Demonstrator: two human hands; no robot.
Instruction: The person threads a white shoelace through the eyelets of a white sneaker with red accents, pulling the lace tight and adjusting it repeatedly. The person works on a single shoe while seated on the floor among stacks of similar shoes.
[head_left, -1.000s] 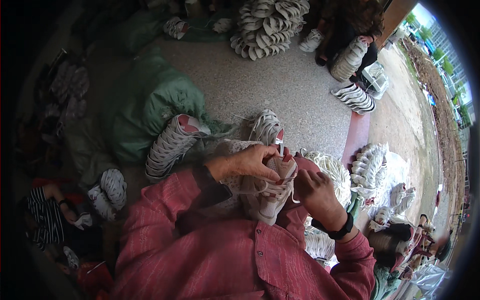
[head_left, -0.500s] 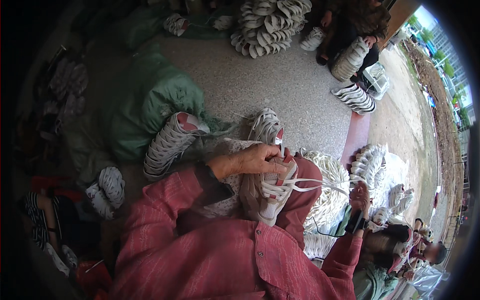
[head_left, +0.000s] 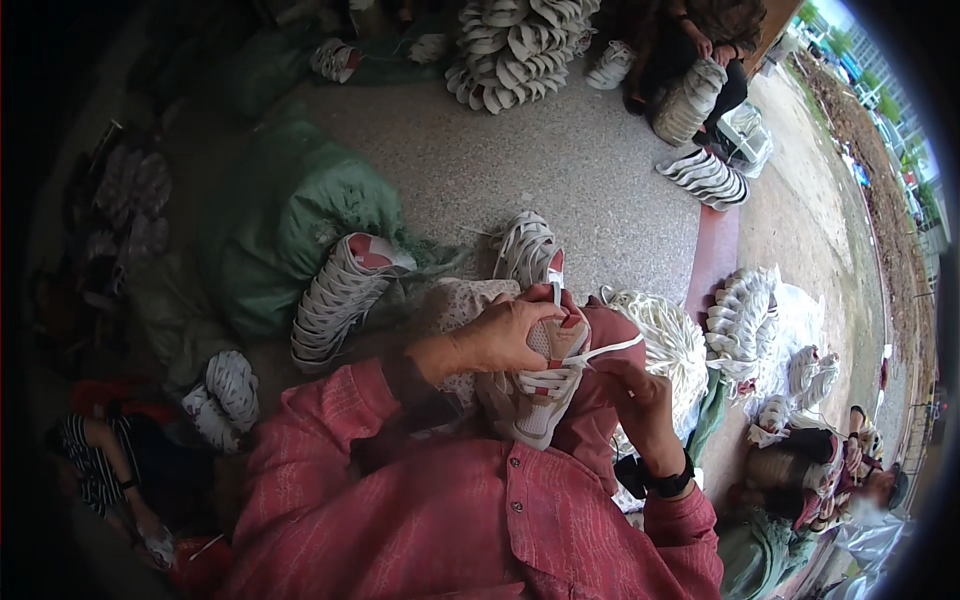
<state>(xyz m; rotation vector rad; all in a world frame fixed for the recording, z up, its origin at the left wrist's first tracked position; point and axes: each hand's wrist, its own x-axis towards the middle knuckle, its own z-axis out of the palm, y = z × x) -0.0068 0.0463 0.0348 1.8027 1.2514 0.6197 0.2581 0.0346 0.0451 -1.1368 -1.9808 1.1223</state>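
Observation:
A beige and white shoe upper with a pinkish-red tongue rests on my lap, its toe toward me. My left hand grips it near the tongue, thumb along the collar side and fingers partly hidden behind. A white lace runs from the eyelets to my right hand, which is closed on it just right of the upper; the fingertips are partly shadowed. Just beyond my left hand sits another laced upper. Beside my right knee lies a big bundle of white laces.
Left of my knees stands a stack of nested uppers against a green sack. More stacked uppers fill the far side. Co-workers sit at the far right, lower right and lower left. Another ring of uppers lies at right.
My right hand has come in from the far right toward the upper, and the lace stretch between them is shorter. My left hand stays on the upper, its fingers shifted slightly.

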